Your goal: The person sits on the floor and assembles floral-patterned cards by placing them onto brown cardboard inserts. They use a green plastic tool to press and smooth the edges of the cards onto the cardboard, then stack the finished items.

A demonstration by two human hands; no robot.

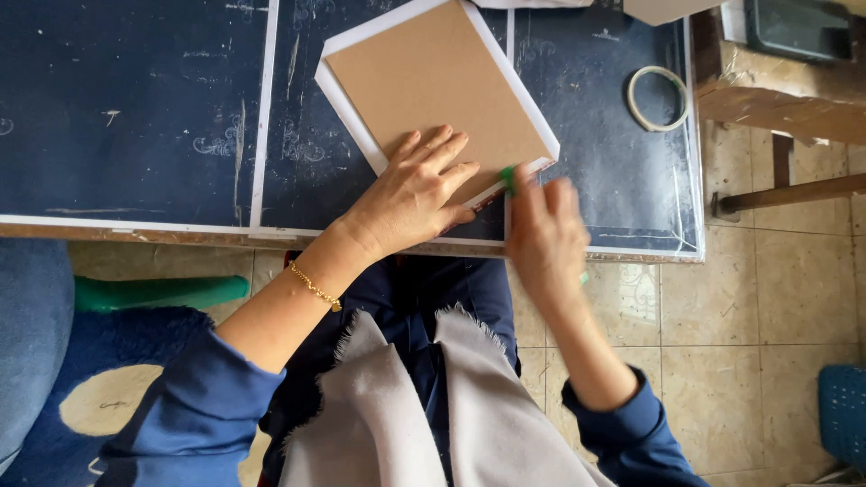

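Note:
A flat brown cardboard panel (433,81) with a white border lies tilted on the dark blue worktable (135,99). My left hand (413,194) rests flat on the panel's near corner, fingers spread, pressing it down. My right hand (544,236) is blurred at the panel's near right edge, its fingers closed around a small green tool (509,178) whose tip touches that edge. A gold bracelet sits on my left wrist.
A roll of pale tape (658,98) lies on the table at the right. White strips divide the tabletop. A wooden bench (776,90) with a dark tray stands to the right. Tiled floor lies below, with a green object (162,291) under the table and a blue basket (843,410) at far right.

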